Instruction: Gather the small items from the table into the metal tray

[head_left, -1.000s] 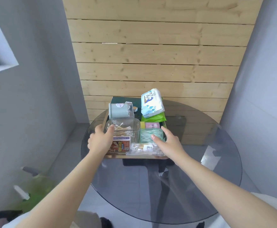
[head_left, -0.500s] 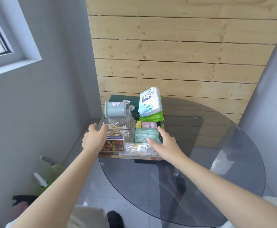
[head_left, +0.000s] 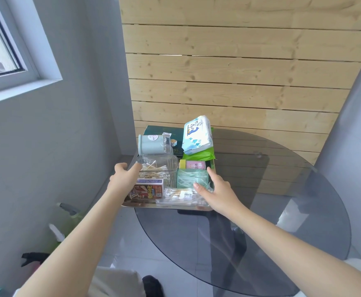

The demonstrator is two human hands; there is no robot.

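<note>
The metal tray is packed with small items: a blue-white tissue pack, a pale teal cylinder, a clear box of cotton swabs, a red card box, a green box of picks, a pink box and a bag of swabs. My left hand grips the tray's left rim, thumb over the clear box. My right hand holds the right rim, thumb on the bag. The tray's left part overhangs the table edge.
The round smoked-glass table fills the right and centre. A wooden slat wall stands behind it and a grey wall with a window to the left. Spray bottles stand on the floor at lower left.
The tray, held by both hands, has shifted left relative to the table and now sticks out past its left edge. My view has turned left, showing the window.
</note>
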